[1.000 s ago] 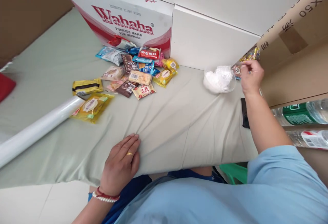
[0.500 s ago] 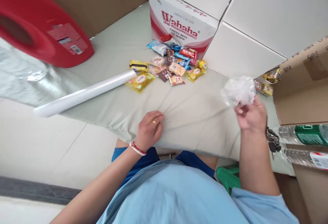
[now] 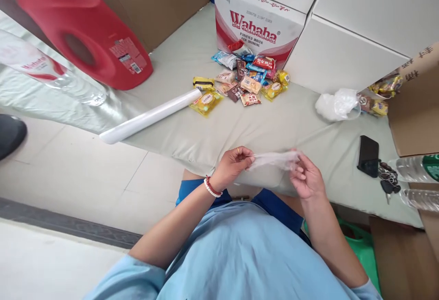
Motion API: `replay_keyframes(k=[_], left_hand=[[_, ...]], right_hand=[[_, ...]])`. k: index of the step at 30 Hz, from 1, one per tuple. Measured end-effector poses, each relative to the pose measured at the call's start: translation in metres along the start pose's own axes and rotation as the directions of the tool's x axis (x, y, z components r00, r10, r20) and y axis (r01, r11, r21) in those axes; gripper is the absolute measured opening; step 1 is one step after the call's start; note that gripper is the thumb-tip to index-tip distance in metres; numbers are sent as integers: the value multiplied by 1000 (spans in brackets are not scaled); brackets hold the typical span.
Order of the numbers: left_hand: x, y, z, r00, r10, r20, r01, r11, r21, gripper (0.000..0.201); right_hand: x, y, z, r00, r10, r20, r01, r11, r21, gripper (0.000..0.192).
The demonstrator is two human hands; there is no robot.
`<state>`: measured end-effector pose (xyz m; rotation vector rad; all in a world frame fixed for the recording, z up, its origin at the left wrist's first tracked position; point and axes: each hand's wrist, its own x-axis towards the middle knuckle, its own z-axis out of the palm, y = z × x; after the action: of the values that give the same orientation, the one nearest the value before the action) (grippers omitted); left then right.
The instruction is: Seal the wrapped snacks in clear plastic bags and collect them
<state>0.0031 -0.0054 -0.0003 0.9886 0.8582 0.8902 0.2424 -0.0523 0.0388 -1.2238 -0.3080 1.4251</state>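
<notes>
A thin see-through plastic bag (image 3: pixel 274 159) is stretched between my two hands, above the front edge of the cloth-covered table (image 3: pixel 192 140). My left hand (image 3: pixel 235 165) pinches its left end between thumb and fingers. At the other end, the fingertips of my right hand (image 3: pixel 307 174) are closed on the plastic, with the other fingers curled. Beyond my hands lies a pile of wrapped snacks (image 3: pixel 250 84). To the right of the pile rests a bunched white plastic bag (image 3: pixel 338 104), touching more packaged snacks (image 3: pixel 379 105).
A white roll (image 3: pixel 151 116) lies left of the snacks. Behind stand a red jug (image 3: pixel 103 39), a Wahaha carton (image 3: pixel 257 21) and white boxes (image 3: pixel 356 30). A clear bottle (image 3: pixel 51 71) lies far left. On the right are a black phone (image 3: pixel 368 156), keys (image 3: pixel 389 181) and bottles (image 3: pixel 411 168).
My right hand has come from the right to the front middle with a thin plastic bag. My left hand has moved right and taken hold of its other end. The view has shifted.
</notes>
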Motion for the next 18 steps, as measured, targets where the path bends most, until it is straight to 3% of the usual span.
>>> replay_keyframes(k=[2,5,8,10,12,14,16,18], left_hand=[[-7,2,4,1000,13,-10,-13,1000,3,37],[-18,5,15,990,138,-12,-136,981,139,36],[-24,6,23,954,284,96,-300,913,276,29],[-23,5,23,941,314,128,-338,893,296,25],[-18,2,15,961,278,13,-271,923,275,23],[-12,-2,4,966,177,-188,-130,962,239,24],[-7,-3,-7,933,97,-346,-12,971,239,24],[-8,-1,-12,885,169,-433,-8,937,349,24]], right_hand=[[-6,1,1,997,-76,-27,77,997,22,40],[-19,19,13,986,-164,-36,159,982,-102,49],[-23,40,28,992,-117,41,123,956,-266,55],[-18,47,34,989,-114,90,136,941,-310,49],[-10,45,34,981,-180,76,195,933,-303,39],[-1,37,29,975,-222,17,218,933,-286,35],[5,30,22,978,-204,-45,184,944,-273,37],[8,27,17,983,-165,-78,139,955,-263,39]])
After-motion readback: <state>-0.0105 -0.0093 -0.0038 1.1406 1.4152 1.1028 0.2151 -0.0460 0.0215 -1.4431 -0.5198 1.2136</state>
